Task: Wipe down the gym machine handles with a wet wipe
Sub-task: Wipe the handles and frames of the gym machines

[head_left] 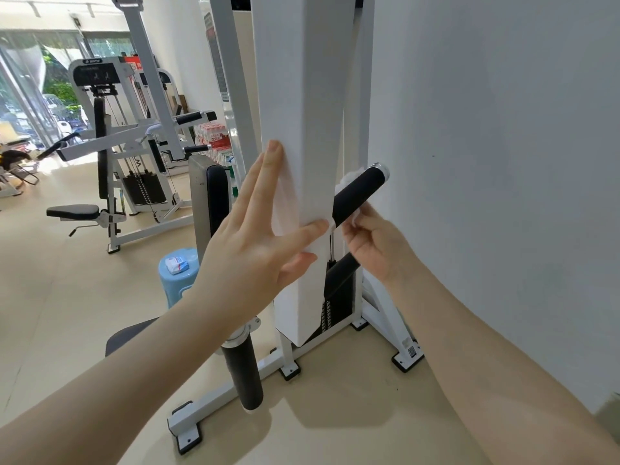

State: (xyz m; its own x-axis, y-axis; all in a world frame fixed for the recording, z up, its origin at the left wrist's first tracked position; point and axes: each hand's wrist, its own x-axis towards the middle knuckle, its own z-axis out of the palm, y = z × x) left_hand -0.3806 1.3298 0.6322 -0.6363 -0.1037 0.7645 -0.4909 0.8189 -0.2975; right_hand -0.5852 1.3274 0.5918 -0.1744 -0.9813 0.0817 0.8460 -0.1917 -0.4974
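Observation:
A black foam handle (362,193) with a chrome end cap sticks out up and to the right from behind the machine's white column (298,95). My right hand (375,243) curls its fingers around the handle's lower part and holds a white wet wipe (340,187) against it. Bits of the wipe show above the handle and by my fingertips. My left hand (261,236) lies flat on the column's front with straight, spread fingers and holds nothing. The column hides the handle's lower end.
A white wall (503,162) stands close on the right. A second black grip (243,377) hangs low near the machine's base frame (188,427). A blue stool (177,283) carries a wipes pack (177,263). More gym machines (100,135) stand at the back left.

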